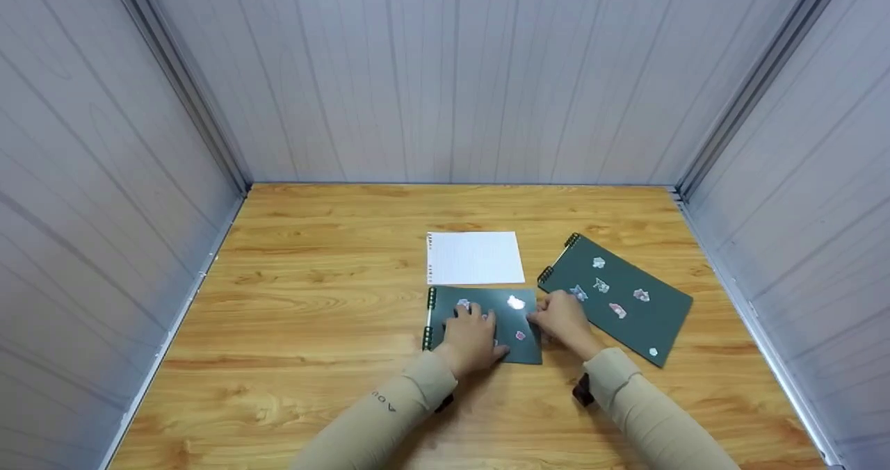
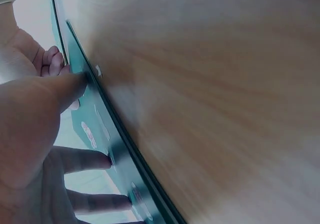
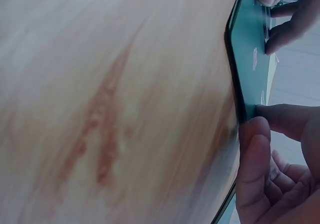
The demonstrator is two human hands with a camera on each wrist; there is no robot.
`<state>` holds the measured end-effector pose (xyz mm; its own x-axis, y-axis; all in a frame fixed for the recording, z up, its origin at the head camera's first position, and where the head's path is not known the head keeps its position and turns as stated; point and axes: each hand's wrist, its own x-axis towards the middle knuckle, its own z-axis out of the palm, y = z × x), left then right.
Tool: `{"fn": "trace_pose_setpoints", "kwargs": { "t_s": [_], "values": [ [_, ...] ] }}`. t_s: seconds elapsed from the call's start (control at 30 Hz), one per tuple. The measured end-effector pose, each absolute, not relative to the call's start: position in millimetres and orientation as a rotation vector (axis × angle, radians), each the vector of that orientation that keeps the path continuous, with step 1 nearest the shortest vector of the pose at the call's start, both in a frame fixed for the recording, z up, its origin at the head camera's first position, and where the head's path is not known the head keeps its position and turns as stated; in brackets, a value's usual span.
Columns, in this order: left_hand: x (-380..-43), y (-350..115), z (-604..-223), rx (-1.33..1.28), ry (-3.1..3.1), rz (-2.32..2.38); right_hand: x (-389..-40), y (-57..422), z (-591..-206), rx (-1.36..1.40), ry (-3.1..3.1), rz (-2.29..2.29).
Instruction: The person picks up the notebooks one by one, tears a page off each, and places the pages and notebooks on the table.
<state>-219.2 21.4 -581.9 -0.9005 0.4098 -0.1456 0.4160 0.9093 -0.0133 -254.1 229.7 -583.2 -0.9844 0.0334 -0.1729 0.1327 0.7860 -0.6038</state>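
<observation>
A small dark green ring-bound notebook with stickers lies on the table, its rings toward the left. My left hand presses on its cover with spread fingers, the thumb near the front edge. At the right edge, my right hand pinches the notebook between thumb and fingers; the right wrist view shows those fingertips at the edge. In the left wrist view, the fingers reach straight onto the stickered cover.
Behind the small notebook lies a white sheet with holes along its left side. A larger green stickered ring-bound notebook lies tilted at the right, close by my right hand. Pale panel walls enclose the wooden table on three sides.
</observation>
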Motion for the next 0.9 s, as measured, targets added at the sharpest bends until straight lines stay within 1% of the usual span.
{"fn": "trace_pose_setpoints", "kwargs": {
  "t_s": [0.2, 0.37, 0.63, 0.9],
  "values": [
    [-219.1, 12.5, -578.7, 0.631, 2.924, -0.043, -253.1, 230.4, -580.8, 0.120, 2.865, -0.954],
    [-216.3, -10.2, -578.7, 0.628, 2.941, 0.061, -252.0, 237.0, -579.4, 0.088, 2.962, -0.946],
    [-211.6, -66.2, -580.1, 0.553, 2.963, 0.236, -251.8, 250.8, -577.2, 0.083, 3.053, -0.940],
    [-215.4, -136.0, -579.3, 0.434, 2.908, 0.263, -253.6, 264.1, -579.5, 0.081, 3.095, -0.877]
  ]
}}
